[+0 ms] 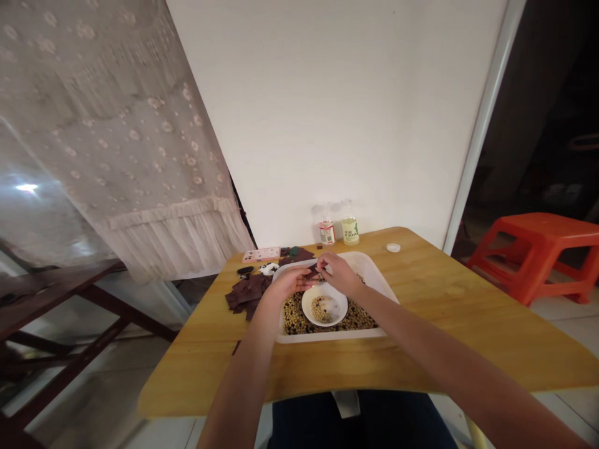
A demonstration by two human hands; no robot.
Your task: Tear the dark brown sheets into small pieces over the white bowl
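Note:
A white tray [327, 337] holds many small tan and dark beads, and a white bowl [324, 320] with tan beads inside rests among them. Over the far side of the bowl, my left hand [296, 280] has its fingers closed on a small dark brown piece [312, 272]. Right beside it, my right hand [337, 273] pinches at the same brown piece; whether a bead is between the fingertips is too small to tell. Left of the tray lies a pile of dark brown pieces [248, 293].
Two bottles [327, 232] [350, 231] stand by the wall, with a white lid [393, 247] to their right. A pink phone [262, 254] lies at the table's back left. An orange stool [538, 255] stands right of the wooden table [449, 299].

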